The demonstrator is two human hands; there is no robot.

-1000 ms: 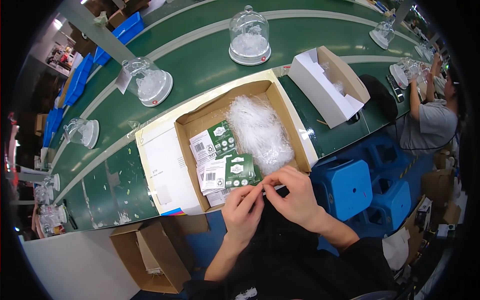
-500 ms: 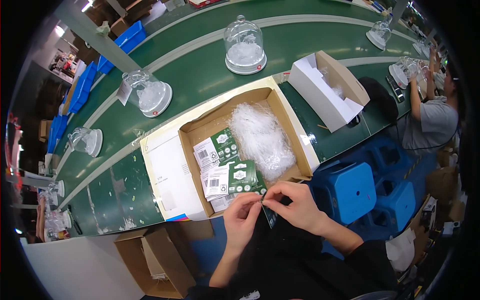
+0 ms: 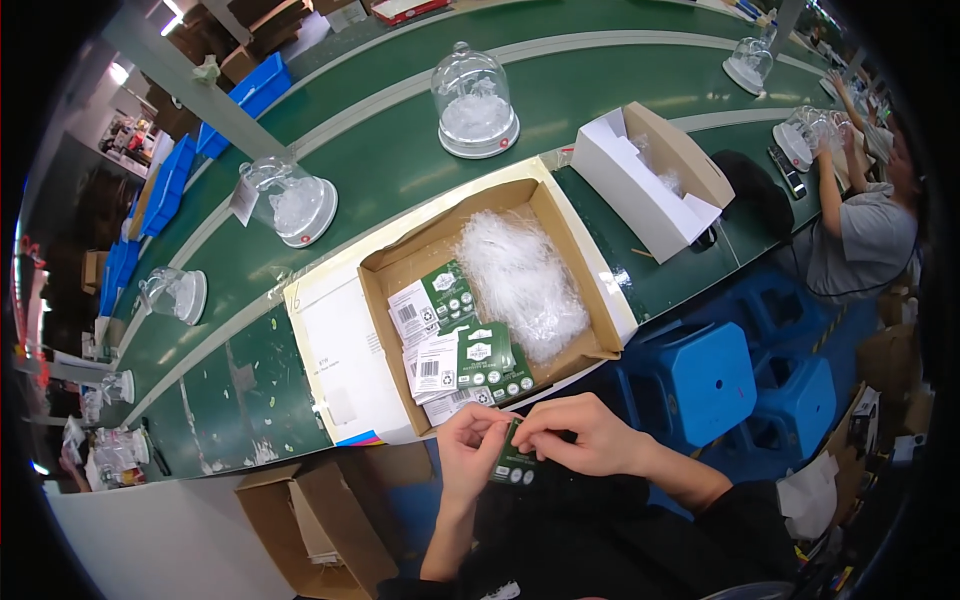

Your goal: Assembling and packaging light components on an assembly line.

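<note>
Between my two hands hangs a small green printed card [image 3: 517, 466], just below the near edge of a shallow cardboard tray [image 3: 572, 208]. My left hand [image 3: 472, 448] pinches its upper left part, while my right hand [image 3: 580, 436] closes on the top edge. Whatever the fingertips work on there is too small to make out. Inside the tray lie several green and white cards [image 3: 462, 358], overlapping on the left. A bundle of clear plastic strands [image 3: 522, 285] fills the right side of the tray.
Glass domes on white round bases [image 3: 476, 105] stand along the green conveyor [image 3: 380, 160]. A white open box [image 3: 650, 180] sits right of the tray. Blue stools [image 3: 705, 385] are at the right. An open carton [image 3: 300, 530] stands lower left. A co-worker [image 3: 865, 225] handles domes at far right.
The green card has turned so that its printed face shows more, and both hands have shifted slightly downward. The domes on the conveyor have moved a little to the left and nearer.
</note>
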